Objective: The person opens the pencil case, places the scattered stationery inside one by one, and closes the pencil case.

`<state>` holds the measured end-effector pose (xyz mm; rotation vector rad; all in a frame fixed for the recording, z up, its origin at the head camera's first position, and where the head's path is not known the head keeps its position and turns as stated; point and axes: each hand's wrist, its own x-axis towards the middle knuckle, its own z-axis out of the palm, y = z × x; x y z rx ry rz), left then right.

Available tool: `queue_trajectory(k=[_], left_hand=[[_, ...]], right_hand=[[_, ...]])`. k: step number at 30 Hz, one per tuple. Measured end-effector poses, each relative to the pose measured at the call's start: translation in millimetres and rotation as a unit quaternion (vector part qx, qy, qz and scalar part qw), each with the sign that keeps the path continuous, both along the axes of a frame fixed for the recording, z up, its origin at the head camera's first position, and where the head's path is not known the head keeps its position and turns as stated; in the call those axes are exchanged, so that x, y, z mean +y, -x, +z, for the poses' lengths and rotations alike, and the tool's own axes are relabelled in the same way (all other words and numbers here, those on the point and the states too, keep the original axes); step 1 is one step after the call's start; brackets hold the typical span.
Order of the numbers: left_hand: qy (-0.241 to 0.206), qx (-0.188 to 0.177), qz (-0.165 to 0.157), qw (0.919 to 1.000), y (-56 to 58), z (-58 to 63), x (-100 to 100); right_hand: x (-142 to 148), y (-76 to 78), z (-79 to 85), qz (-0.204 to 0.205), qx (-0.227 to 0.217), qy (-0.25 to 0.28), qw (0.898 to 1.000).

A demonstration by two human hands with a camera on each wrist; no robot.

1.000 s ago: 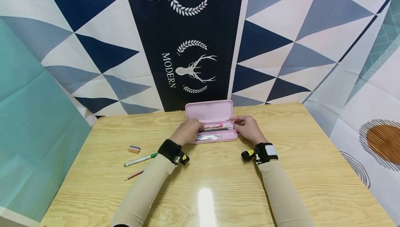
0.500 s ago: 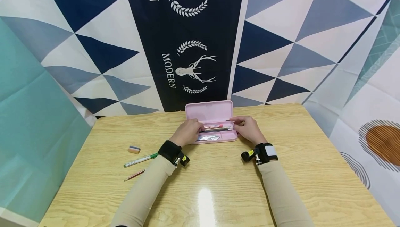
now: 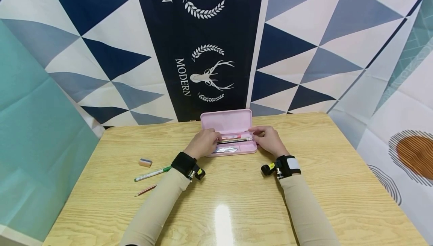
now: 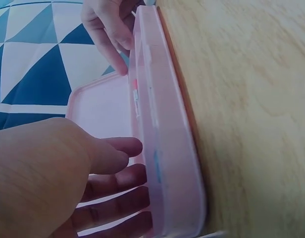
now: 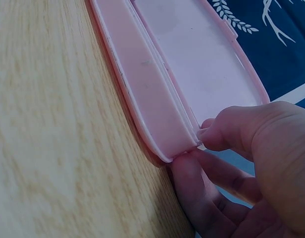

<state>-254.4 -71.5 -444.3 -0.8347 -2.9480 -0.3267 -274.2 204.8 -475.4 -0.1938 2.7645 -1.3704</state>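
Observation:
A pink pencil case (image 3: 248,148) stands with its lid (image 3: 226,121) raised at the back of the table. Inside, several pencils and a red-tipped pen (image 3: 234,137) lie in the rear compartment; a shiny, pale pointed item (image 3: 226,150) is in the front one. My left hand (image 3: 202,141) reaches over the case's left end. In the left wrist view its fingers (image 4: 113,203) are spread and slightly bent, tips at the inner side of the tray, partly hidden. My right hand (image 3: 268,140) pinches the right end, its thumb (image 5: 217,134) at the rim and fingers against the end wall.
Left of my left forearm, a two-coloured eraser (image 3: 145,162), a green-capped marker (image 3: 152,174) and a reddish pencil (image 3: 146,190) lie on the wooden table (image 3: 250,197). A patterned cloth (image 3: 216,31) hangs right behind the case.
The dark pencil beside my left fingertips has shifted slightly inside the case. Both hands stay in nearly the same place.

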Motion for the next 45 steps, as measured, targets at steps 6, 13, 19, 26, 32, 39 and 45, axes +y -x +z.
queue_trajectory(k=[6,13,19,26,32,39,45], left_hand=[[-0.005,0.013,-0.005,0.9999,-1.0,6.6,-0.6],[-0.015,0.015,-0.004,0.9998,-2.3,13.6,-1.0],[-0.02,0.037,-0.009,0.9991,-2.9,18.8,-1.2],[-0.027,0.034,-0.005,0.9991,-3.8,16.8,-2.1],[-0.033,0.044,0.006,0.9985,-6.0,15.2,-5.8],[-0.031,0.048,0.01,0.9983,-9.7,16.1,-10.6],[-0.04,0.055,0.015,0.9975,-13.6,14.2,-19.1]], right_hand=[[0.0,0.0,0.8,0.0,-0.001,0.002,1.0],[0.4,-0.3,2.6,-0.002,0.001,0.0,1.0],[0.3,-0.2,3.0,0.0,0.0,0.002,1.0],[0.0,0.0,3.1,0.002,0.006,-0.003,1.0],[-1.1,0.6,2.8,0.0,0.001,-0.004,1.0],[-1.3,0.4,2.1,0.001,0.0,-0.004,1.0],[-1.0,-1.1,2.5,-0.003,-0.012,0.002,1.0]])
